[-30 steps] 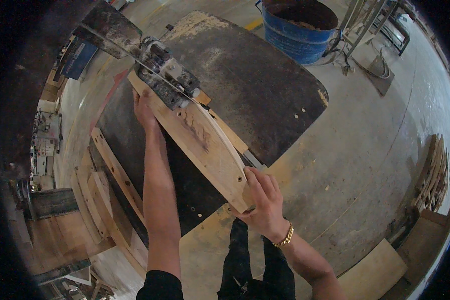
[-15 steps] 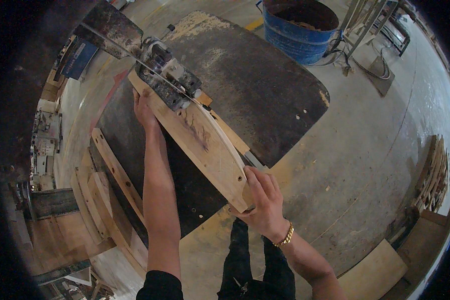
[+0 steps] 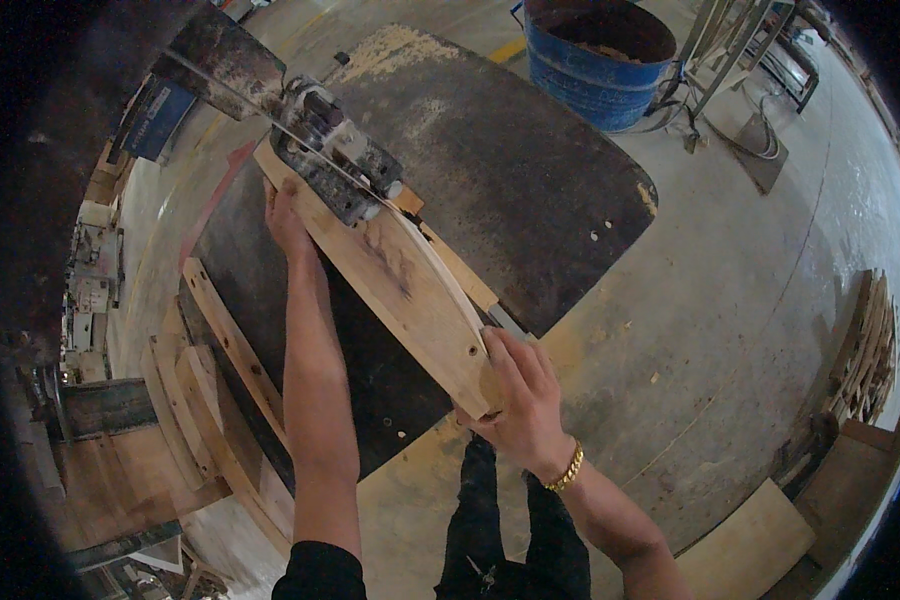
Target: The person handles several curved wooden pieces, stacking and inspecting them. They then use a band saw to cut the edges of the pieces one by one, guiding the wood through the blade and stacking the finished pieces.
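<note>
Along the plank [image 3: 395, 280], left arm [image 3: 316, 390] outstretched, left fingers [image 3: 271, 200] clasp its edge and right fingers [image 3: 511, 362] pinch its end.

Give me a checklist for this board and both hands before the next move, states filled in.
1. Right hand gripping the wooden board at its near end: ok.
2. Left hand touching the board's left edge, toward the far end: ok.
3. Left hand apart from the metal assembly: ok, bare wood shows between.
4. Wrists free of jewellery: not ok, gold bracelet on the right one.
5. Board flat on the dark table: cannot tell from above.
</note>
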`<state>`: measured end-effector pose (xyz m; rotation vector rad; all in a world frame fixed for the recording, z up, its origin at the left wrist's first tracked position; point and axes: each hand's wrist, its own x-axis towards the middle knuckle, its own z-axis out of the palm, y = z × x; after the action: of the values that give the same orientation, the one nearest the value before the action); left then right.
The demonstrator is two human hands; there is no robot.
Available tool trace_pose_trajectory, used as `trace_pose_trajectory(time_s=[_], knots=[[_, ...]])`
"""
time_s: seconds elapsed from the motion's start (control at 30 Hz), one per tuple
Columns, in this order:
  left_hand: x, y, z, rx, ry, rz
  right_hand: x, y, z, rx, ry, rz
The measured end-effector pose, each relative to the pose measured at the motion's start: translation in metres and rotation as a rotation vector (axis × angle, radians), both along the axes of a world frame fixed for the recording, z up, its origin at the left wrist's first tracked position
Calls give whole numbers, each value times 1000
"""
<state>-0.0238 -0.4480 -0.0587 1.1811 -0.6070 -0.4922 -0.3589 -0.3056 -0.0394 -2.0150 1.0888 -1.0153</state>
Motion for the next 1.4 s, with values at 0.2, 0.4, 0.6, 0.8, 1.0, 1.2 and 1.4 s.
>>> trace_pose_trajectory(time_s=[0.2,0.4,0.6,0.8,1.0,1.2,1.4], knots=[[14,4,15,-12,-65,-30,8,-3,5,13,-1,32],[-35,-4,15,208,25,61,-8,4,-3,43,52,-3],[-8,9,5,94,-31,69,-11,10,2,30,-1,24],[-13,8,11,51,-16,2,-6,4,4,34,-2,19],[-21,5,12,77,18,42,-5,0,2,18,6,-1],[-7,9,13,38,-47,26,-1,0,5,6,-12,-3],[-17,4,12,54,-43,37,-1,-3,3,-12,-5,-8]])
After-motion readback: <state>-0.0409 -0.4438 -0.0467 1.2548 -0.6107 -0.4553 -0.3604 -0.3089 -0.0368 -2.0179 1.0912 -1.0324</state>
